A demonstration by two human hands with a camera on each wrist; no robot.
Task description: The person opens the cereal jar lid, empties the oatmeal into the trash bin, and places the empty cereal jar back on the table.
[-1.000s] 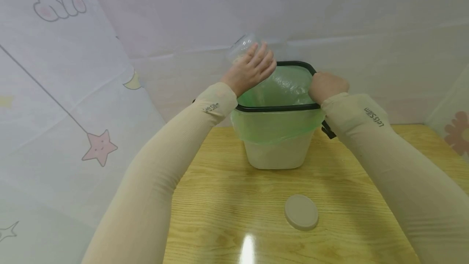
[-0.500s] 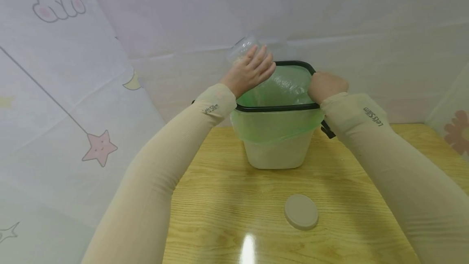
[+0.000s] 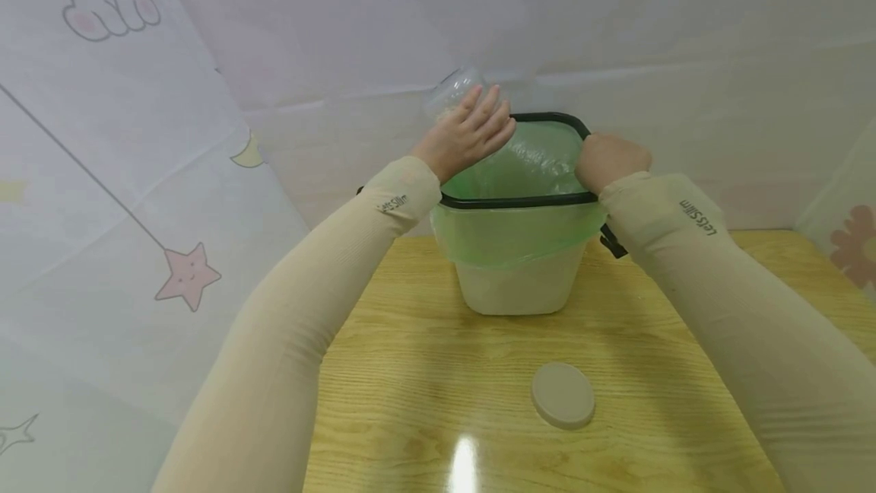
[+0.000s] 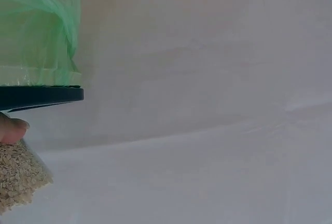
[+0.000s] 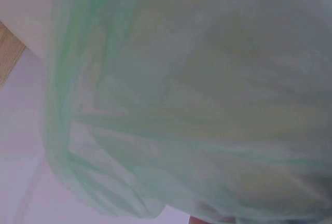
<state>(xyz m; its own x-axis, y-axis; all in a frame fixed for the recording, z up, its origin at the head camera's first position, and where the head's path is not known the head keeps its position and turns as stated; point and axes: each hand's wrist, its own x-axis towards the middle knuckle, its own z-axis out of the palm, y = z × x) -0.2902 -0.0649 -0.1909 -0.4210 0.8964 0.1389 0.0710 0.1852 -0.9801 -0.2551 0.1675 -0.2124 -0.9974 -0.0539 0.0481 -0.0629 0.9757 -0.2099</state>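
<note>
My left hand [image 3: 468,131] holds a clear jar [image 3: 457,90], tilted over the left side of the bin's mouth. Flakes that look like rolled oats [image 4: 21,175] lie inside it, beside my thumb [image 4: 11,129] in the left wrist view. The pale trash bin [image 3: 516,291] stands upright on the table, lined with a green plastic bag [image 3: 547,154] folded over its outside. A black rim [image 3: 520,202] runs round the mouth. My right hand [image 3: 616,162] grips that rim at the right, its fingertips hidden. Bag film fills most of the right wrist view.
A round beige lid [image 3: 563,395] lies on the wooden table [image 3: 411,402] in front of the bin. A black handle or clip [image 3: 613,242] sticks out at the bin's right side. A pale patterned cloth [image 3: 328,21] hangs close behind and to the left.
</note>
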